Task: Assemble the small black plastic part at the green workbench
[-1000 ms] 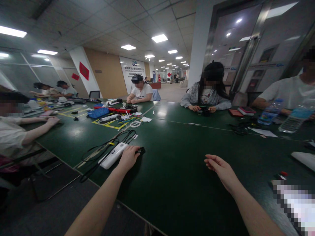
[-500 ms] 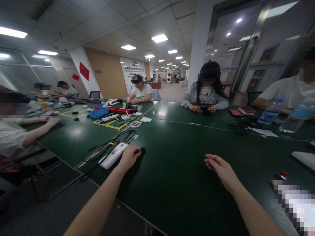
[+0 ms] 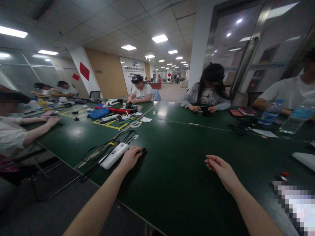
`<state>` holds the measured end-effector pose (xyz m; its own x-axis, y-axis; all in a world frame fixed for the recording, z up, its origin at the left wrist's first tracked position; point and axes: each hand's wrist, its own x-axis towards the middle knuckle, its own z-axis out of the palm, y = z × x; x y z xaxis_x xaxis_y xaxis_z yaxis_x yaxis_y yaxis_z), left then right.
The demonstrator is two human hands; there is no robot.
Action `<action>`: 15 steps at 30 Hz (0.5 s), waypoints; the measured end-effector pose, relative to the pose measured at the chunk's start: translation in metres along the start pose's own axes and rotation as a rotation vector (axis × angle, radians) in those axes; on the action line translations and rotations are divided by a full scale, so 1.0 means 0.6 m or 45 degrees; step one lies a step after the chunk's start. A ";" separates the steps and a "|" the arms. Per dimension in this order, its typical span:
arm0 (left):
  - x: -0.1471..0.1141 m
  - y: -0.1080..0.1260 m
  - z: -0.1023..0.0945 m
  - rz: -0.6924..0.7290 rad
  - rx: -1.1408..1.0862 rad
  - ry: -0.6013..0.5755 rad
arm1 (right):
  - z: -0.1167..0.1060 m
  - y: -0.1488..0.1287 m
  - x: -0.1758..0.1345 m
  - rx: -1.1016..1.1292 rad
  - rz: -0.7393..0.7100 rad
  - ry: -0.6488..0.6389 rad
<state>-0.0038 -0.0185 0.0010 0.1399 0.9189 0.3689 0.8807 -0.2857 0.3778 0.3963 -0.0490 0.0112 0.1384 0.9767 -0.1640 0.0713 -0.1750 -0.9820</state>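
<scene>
One co-worker (image 3: 12,136) is seated well to the left of the white box (image 3: 114,156), with both hands brought together at the counter (image 3: 177,186). Beyond the white box and slightly to its left, a blue basket (image 3: 98,113) is set down. Along the white box's left side, a black cable (image 3: 91,159) is laid in loose loops, banded by a yellow tie (image 3: 112,143). The white box itself is marked with a 2, as is a paper tag (image 3: 135,136) just beyond its far end. Farther beyond, a white coil (image 3: 135,124) is seen. Just right of the white box, a small black piece (image 3: 144,151) is pinched in the fingers of the left hand (image 3: 130,157); whether it is touched by the counter cannot be told. Well to the right of the white box, the right hand (image 3: 220,168) is held with its fingers loosely curled. Farthest right of the white box, two bottles (image 3: 271,112) are stood beyond the right hand.
</scene>
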 end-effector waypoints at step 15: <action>-0.003 -0.002 0.007 -0.118 -0.055 0.035 | -0.003 0.012 0.007 0.011 -0.019 -0.023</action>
<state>-0.0034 -0.0185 -0.0034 0.0458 0.9342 0.3538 0.8688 -0.2120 0.4474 0.3995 -0.0461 0.0038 0.1199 0.9812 -0.1509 0.0650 -0.1594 -0.9851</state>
